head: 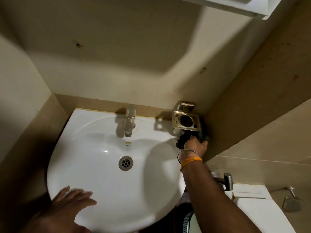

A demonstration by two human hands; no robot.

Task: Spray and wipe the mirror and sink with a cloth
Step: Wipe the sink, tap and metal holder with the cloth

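A white round sink (94, 145) fills the middle of the view, with a chrome tap (130, 121) at its back and a metal drain (125, 163) in the bowl. My right hand (196, 146) grips a dark cloth (184, 139) at the sink's back right corner, just under a metal wall holder (186, 119). A bangle and an orange thread are on that wrist. My left hand (74, 198) rests flat, fingers spread, on the sink's front left rim. The mirror itself is not visible; only a white frame edge (235, 5) shows at the top.
Beige tiled walls close in on the left, back and right. A chrome hand sprayer (227, 179) hangs low on the right, beside a white toilet cistern (255, 207) and a metal flush fitting (291, 200).
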